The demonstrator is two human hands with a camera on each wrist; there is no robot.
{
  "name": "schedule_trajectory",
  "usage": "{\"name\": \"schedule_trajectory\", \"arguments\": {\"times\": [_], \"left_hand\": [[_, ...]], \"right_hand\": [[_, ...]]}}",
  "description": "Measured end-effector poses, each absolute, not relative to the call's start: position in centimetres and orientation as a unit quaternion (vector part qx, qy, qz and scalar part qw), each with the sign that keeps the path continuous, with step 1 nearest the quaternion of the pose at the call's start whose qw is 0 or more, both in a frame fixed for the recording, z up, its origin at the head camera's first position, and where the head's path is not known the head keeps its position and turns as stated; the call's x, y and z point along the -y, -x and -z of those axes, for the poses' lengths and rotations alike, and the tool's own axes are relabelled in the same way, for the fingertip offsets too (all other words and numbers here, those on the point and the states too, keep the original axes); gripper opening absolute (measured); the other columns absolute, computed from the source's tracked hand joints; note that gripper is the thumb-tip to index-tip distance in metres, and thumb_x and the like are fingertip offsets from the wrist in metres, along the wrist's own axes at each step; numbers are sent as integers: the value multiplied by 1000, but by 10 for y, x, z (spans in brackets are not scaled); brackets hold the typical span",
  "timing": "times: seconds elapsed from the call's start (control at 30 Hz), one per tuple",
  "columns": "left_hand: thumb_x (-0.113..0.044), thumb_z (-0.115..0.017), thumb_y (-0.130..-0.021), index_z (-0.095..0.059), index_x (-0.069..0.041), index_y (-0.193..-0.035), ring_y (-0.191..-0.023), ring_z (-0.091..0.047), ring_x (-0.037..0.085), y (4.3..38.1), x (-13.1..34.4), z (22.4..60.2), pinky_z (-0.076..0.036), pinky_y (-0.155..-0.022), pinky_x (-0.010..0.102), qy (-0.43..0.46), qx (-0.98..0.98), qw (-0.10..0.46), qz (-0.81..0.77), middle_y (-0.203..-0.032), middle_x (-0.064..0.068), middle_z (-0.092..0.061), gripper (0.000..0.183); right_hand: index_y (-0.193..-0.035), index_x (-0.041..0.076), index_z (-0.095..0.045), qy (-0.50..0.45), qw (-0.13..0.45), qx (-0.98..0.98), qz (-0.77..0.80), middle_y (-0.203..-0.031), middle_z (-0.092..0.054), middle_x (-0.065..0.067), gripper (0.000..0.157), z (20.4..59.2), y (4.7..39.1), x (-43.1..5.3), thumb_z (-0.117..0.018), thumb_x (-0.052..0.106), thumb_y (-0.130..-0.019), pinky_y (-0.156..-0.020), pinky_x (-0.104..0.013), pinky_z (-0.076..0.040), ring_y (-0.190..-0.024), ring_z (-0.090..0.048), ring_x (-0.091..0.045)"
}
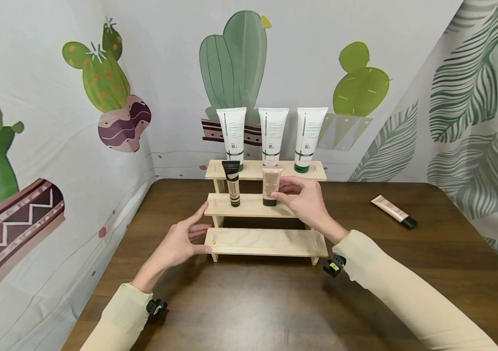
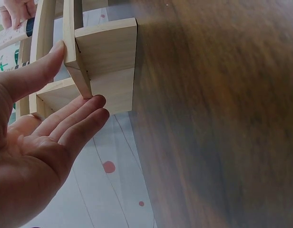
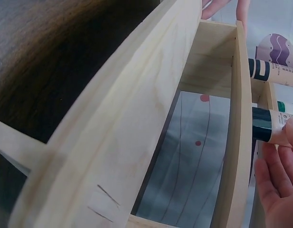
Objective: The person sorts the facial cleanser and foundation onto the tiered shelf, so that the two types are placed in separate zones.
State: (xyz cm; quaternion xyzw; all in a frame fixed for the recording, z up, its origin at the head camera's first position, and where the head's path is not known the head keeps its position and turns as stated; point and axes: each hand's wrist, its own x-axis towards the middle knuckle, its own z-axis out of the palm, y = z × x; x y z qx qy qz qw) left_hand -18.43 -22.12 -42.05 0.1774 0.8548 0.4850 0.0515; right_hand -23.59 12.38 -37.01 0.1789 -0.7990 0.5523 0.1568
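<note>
A three-tier wooden stand rests on the table. On its middle tier, my right hand pinches a small beige tube with a black cap between thumb and fingers, cap down at the shelf board. In the right wrist view the thumb lies over the tube's side. To its left stands a black-and-beige tube. My left hand touches the stand's left end, thumb at the lower boards and fingers nearly straight, as the left wrist view shows. Three white tubes stand in a row on the top tier.
Another beige tube with a black cap lies flat on the brown table, right of the stand. Behind the table hangs a cloth printed with cacti and leaves.
</note>
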Motion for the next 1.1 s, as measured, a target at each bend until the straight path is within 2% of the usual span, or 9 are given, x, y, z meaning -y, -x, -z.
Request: {"name": "schedule_trajectory", "arguments": {"times": [0.57, 0.9, 1.1], "left_hand": [[4, -91, -79, -26, -28, -170, -124, -64, 44, 186, 223, 424, -51, -104, 53, -183, -854, 47, -484, -134, 29, -65, 116], [5, -90, -79, -23, -30, -170, -124, -64, 43, 187, 222, 422, -52, -103, 50, -186, -855, 47, -482, -136, 29, -64, 118], [4, -90, -79, -25, -29, -170, -124, -64, 44, 186, 223, 423, -51, -103, 53, -187, -852, 47, -486, -136, 31, -63, 117]], "right_hand": [[-109, 2, -80, -203, 143, 800, -546, -95, -79, -7, 26, 373, 237, -127, -89, 6, -85, -73, -26, -60, -83, -76, -22], [-112, 2, -80, -200, 143, 805, -540, -97, -79, -6, 29, 370, 236, -129, -89, 7, -85, -76, -26, -60, -86, -77, -22], [-111, 3, -80, -203, 139, 807, -537, -96, -79, -6, 28, 372, 236, -128, -89, 9, -86, -77, -27, -60, -85, -76, -21]]}}
